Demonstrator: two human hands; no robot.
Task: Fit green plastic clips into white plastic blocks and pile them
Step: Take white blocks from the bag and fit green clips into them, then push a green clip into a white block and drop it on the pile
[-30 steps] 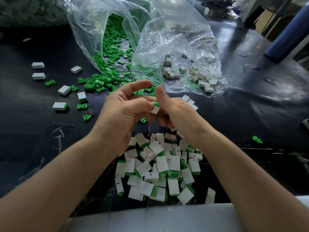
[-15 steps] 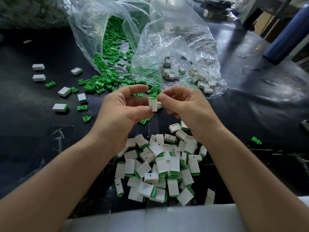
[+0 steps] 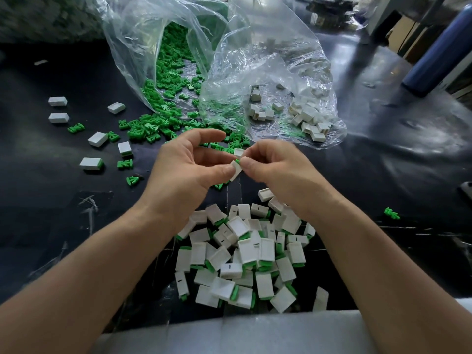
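My left hand point(image 3: 186, 167) and my right hand point(image 3: 275, 164) meet above the dark table, both pinching a white block point(image 3: 236, 170) with a green clip showing at its upper end. A second white block point(image 3: 239, 152) sits just above it by my right fingertips. Below my hands lies a pile of white blocks with green clips fitted point(image 3: 245, 254). Loose green clips point(image 3: 153, 129) spill from a clear bag point(image 3: 143, 47). Another clear bag point(image 3: 293, 80) holds empty white blocks point(image 3: 306, 118).
Several stray white blocks point(image 3: 58, 117) and green clips point(image 3: 125, 164) lie on the left of the dark table point(image 3: 38, 200). A lone clip point(image 3: 392, 213) lies at right. A blue cylinder point(image 3: 439, 54) stands at the back right. A white foam strip point(image 3: 229, 333) borders the near edge.
My hands turned the block: my right thumb no longer presses on top, and both hands now pinch it lower, tilted. The block pile below is more exposed.
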